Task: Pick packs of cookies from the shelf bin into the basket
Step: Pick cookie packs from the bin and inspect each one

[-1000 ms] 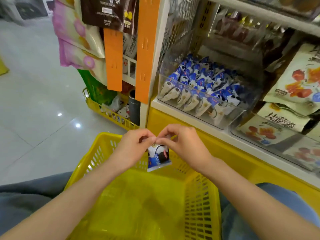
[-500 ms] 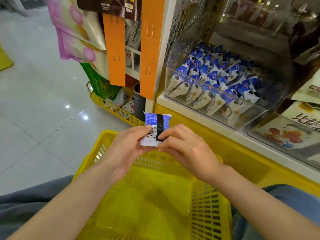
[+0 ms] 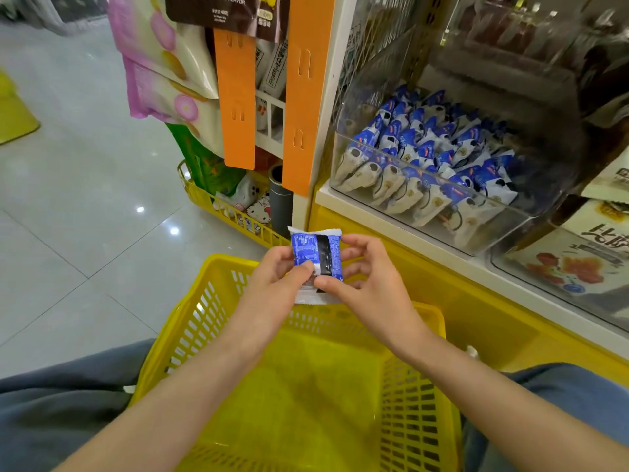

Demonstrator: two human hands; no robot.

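Note:
A small blue and white cookie pack (image 3: pixel 316 257) is held upright with its printed back facing me, just above the far rim of the yellow basket (image 3: pixel 190 321). My left hand (image 3: pixel 275 284) pinches its left side and my right hand (image 3: pixel 367 284) grips its right side and lower edge. The basket rests on my lap and looks bare inside. On the shelf to the upper right, a clear plastic bin (image 3: pixel 503 216) holds several more blue and white cookie packs (image 3: pixel 429 161) standing in rows.
Orange hanging strips (image 3: pixel 299 97) and pink snack bags (image 3: pixel 163 63) hang left of the shelf post. A low yellow wire rack (image 3: pixel 221 206) with toys and bags sits on the tiled floor. Another clear bin (image 3: pixel 571 267) with fruit snack packs lies right of the cookie bin.
One second ago the pack hung down by its top edge from both hands' fingertips. It has since been turned upright with its back toward me, and both hands hold its sides.

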